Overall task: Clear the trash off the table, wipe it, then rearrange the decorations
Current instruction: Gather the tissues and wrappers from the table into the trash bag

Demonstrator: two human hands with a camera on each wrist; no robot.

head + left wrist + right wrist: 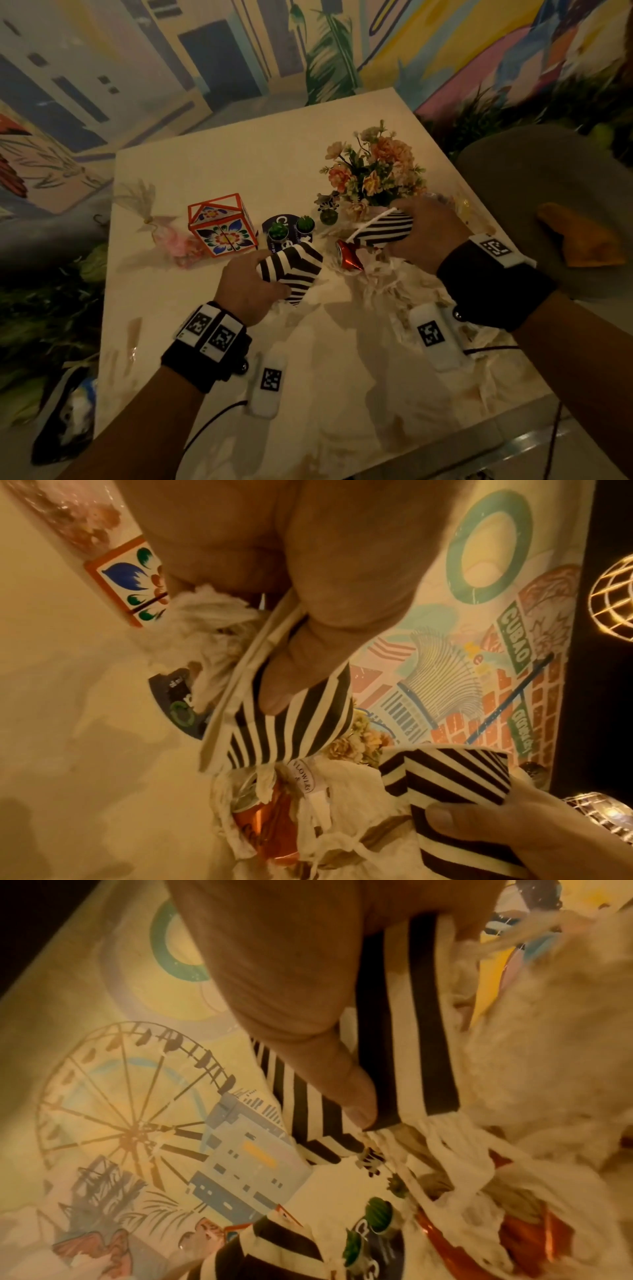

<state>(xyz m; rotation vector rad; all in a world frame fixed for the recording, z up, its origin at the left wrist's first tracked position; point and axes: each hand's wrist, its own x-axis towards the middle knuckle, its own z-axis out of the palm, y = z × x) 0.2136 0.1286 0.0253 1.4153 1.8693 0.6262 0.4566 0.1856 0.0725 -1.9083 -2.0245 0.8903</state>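
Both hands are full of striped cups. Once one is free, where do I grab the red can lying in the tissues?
Take the red can across its dented middle, coming from above. It lies on its side between the left hand and right hand, its top toward the left hand, and crumpled tissue crowds the far end.

Two black-and-white striped paper cartons point(294, 270) point(387, 226), one crushed red metal can point(348, 255), three small green potted cacti point(278, 231) point(305, 224) point(329, 216), one orange-framed floral box point(222, 229), one peach flower bouquet point(373, 168).
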